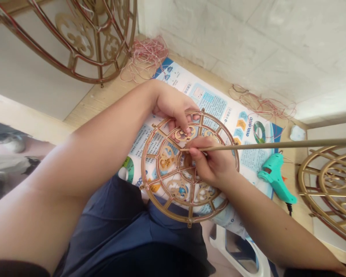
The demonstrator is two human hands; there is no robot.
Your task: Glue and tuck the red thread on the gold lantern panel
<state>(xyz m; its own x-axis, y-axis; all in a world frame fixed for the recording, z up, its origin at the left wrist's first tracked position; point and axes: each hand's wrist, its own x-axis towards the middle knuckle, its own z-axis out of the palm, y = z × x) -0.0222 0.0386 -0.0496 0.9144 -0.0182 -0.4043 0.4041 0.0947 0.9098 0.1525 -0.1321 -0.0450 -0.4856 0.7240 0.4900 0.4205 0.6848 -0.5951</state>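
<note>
I watch left hand clenched over rim of round gilded openwork frame, seemingly to steady it; frame sits on printed poster above lap. Right hand pinches long thin rod between thumb and fingers, tip over frame. Teal glue gun lies within reach, right; red-and-white thread tangle by wall.

The right hand is covering the centre of the round gilt metal frame, and the left hand is hiding part of its upper ring. Right of the frame, a thin wooden rod is running off the picture's edge, and a second gilt frame is being cut off. Above the frame, a third gilt frame is being cropped, while beneath it, the printed poster's small text is blurring beyond reading.
</note>
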